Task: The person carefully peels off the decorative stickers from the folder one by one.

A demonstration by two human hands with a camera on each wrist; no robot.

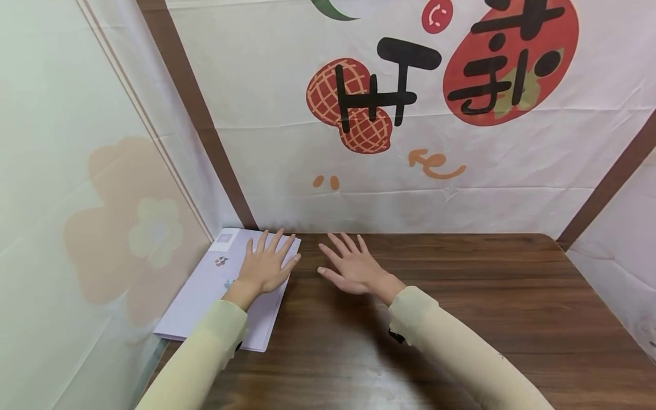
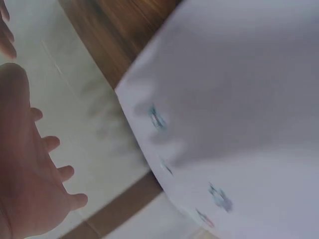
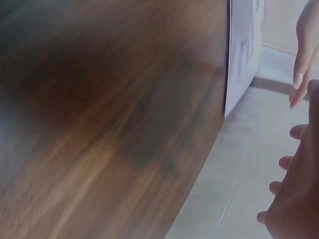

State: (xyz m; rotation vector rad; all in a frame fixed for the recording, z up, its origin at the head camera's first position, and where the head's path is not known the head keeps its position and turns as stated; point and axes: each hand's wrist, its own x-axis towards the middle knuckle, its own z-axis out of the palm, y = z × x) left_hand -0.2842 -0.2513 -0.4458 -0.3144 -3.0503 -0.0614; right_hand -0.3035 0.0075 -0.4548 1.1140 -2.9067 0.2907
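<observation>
In the head view my left hand (image 1: 265,269) is held with fingers spread over a pale lavender folder (image 1: 205,299) lying at the table's left end. A gap shows between that palm and the folder in the left wrist view, where the hand (image 2: 30,164) holds nothing. To its right, my right hand (image 1: 357,270) hovers above the brown wooden table (image 1: 461,319), fingers spread and holding nothing. The folder bears small printed pictures and a whitish label (image 1: 224,240) at its far left corner. What is inside the folder is hidden.
A white printed cloth (image 1: 277,136) hangs behind the table's far edge. Another pale cloth with a flower print (image 1: 118,228) hangs along the left side. On the right stands a further pale cloth (image 1: 625,245) beside a brown stripe.
</observation>
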